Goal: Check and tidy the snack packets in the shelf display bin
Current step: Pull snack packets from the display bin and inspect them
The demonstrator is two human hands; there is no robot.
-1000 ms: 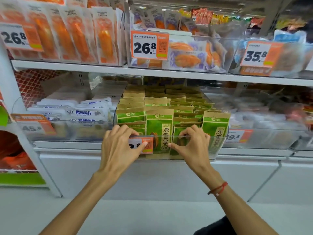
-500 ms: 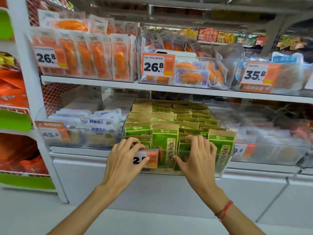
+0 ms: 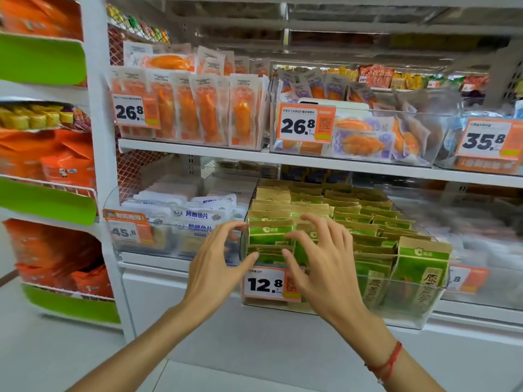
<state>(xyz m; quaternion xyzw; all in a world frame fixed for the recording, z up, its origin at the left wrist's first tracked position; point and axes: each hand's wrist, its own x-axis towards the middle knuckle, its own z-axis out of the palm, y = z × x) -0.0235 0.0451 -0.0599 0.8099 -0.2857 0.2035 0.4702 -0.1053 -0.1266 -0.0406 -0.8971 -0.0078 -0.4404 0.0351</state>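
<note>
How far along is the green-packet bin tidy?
Done: back rows of green packets stand in neat files. In hand: left hand and right hand, fingers spread, hover at the front-left stack, gripping nothing. Left: front packet at the right leans forward.

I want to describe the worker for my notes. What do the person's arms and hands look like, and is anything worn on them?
Both forearms are bare, with no sleeves in view. The left hand wears nothing: no glove, ring or watch shows. The right hand is also bare, but its wrist carries a thin red cord bracelet, wound around more than once.
</note>
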